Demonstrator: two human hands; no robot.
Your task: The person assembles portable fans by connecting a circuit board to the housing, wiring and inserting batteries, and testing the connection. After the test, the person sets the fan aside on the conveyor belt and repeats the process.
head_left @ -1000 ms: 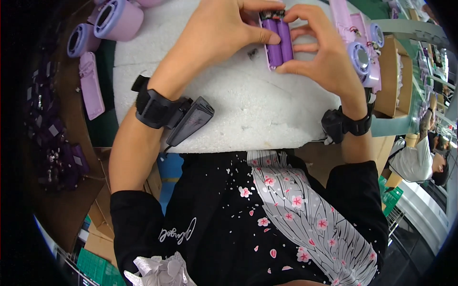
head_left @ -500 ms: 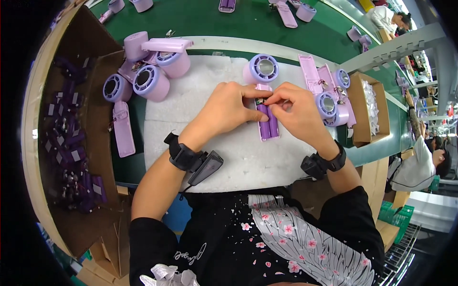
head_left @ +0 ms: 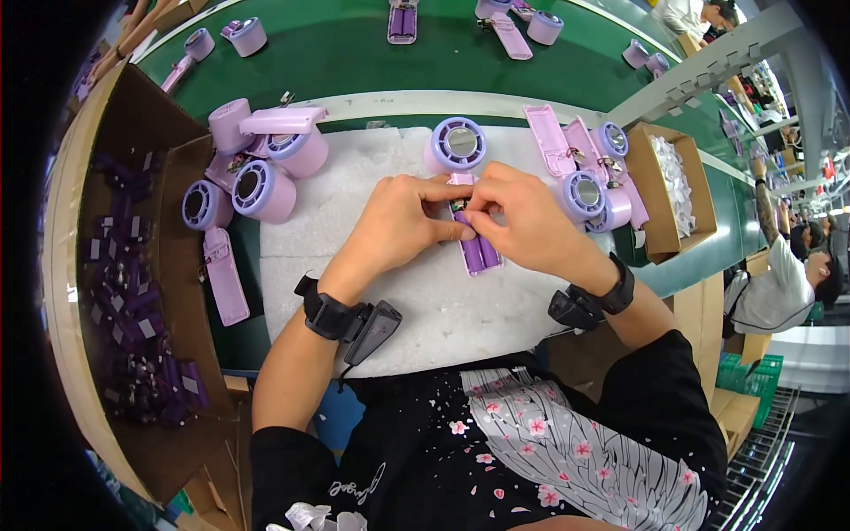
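A lilac handheld fan (head_left: 457, 146) lies on the white foam sheet (head_left: 416, 310), its round head away from me. Its handle is open toward me, and two purple battery cells (head_left: 480, 254) sit side by side inside. My left hand (head_left: 390, 221) grips the handle from the left, thumb by the upper end of the cells and fingers near the fan head. From the other side, my right hand (head_left: 527, 212) pinches at the small circuit part above the cells. Whatever lies between those right fingertips is hidden.
A deep cardboard box (head_left: 181, 292) of purple battery packs stands at left. Several lilac fans (head_left: 266, 190) cluster beside it, with more open fans (head_left: 584, 190) at right. Beyond these stands a carton (head_left: 677, 199) of white pieces. Other fans lie on the green belt (head_left: 328, 53).
The whole view has shifted slightly. The open handle now tilts more, and my right fingers have closed in toward my left hand over the circuit part. My left hand keeps its grip.
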